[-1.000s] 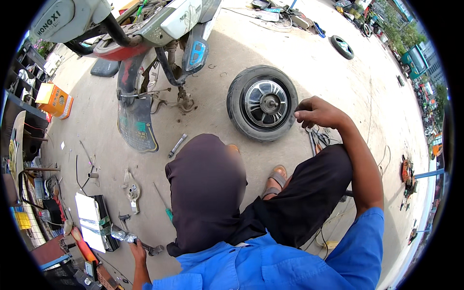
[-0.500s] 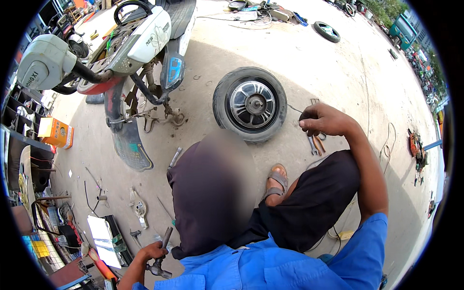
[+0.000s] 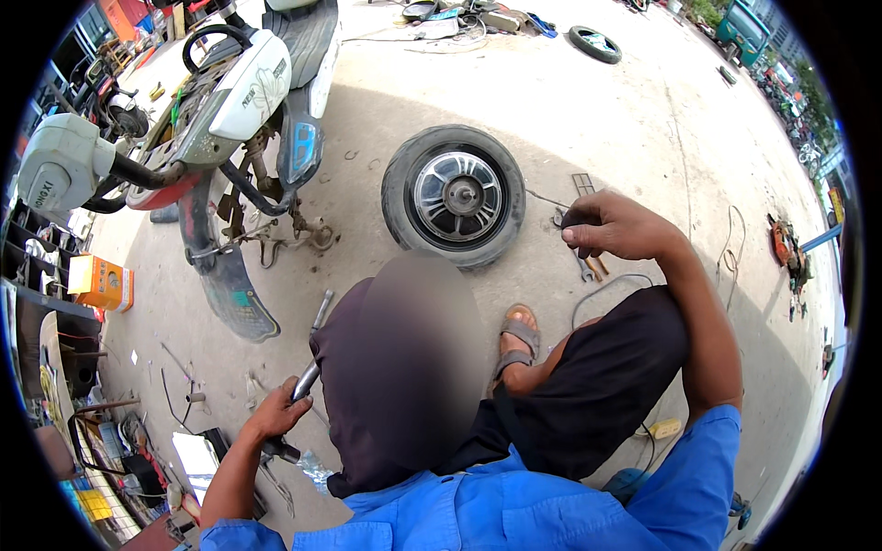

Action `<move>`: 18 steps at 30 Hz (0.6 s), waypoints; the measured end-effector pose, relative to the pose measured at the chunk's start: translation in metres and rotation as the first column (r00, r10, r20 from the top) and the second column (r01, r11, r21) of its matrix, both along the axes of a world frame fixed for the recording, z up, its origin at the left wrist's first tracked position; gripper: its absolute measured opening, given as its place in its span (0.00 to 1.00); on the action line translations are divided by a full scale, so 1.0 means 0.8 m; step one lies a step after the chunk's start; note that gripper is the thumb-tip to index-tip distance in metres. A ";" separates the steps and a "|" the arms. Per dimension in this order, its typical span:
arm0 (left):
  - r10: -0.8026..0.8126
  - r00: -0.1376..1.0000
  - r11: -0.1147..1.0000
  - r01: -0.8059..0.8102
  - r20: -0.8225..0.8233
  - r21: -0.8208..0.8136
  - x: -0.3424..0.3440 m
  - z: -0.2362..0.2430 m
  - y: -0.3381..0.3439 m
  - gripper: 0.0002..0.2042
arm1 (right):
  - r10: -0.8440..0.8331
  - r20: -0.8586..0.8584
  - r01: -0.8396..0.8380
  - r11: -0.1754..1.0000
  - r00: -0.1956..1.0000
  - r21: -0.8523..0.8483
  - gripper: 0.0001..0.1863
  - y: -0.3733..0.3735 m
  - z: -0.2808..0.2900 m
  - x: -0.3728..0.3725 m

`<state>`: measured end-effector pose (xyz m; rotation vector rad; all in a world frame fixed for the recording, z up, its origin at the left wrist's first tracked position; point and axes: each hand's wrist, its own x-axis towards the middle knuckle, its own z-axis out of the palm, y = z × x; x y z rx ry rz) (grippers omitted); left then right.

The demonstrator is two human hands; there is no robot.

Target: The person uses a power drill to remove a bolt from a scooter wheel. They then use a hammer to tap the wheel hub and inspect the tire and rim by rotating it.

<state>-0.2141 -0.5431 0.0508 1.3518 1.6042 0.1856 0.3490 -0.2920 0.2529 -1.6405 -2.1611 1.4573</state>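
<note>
Gripping hammer [image 3: 305, 381], left hand [image 3: 276, 412] closed; long axis ran seven-to-one o'clock, head [image 3: 282, 449] toward seven. Right hand [image 3: 616, 228] hung half-curled, seemingly empty.

Right hand [image 3: 617, 227] has room leftward until the wheel [image 3: 441, 196]

From head height, a fisheye view looks down, close above the blue shirt [image 3: 450, 514], over the ground [image 3: 469, 87].
</note>
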 end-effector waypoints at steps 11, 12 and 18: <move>-0.490 0.841 0.803 0.538 -0.230 0.256 0.185 0.100 0.313 0.17 | 0.172 0.185 -0.209 0.957 0.968 0.203 0.21 0.039 0.000 -0.063; -0.563 0.795 0.761 0.606 -0.227 0.234 0.208 0.105 0.339 0.17 | 0.190 0.203 -0.235 0.945 0.960 0.227 0.20 0.048 -0.007 -0.065; -0.831 0.511 0.470 0.856 -0.217 0.217 0.337 0.094 0.473 0.19 | 0.392 0.319 -0.457 0.875 0.863 0.159 0.34 0.139 -0.098 -0.081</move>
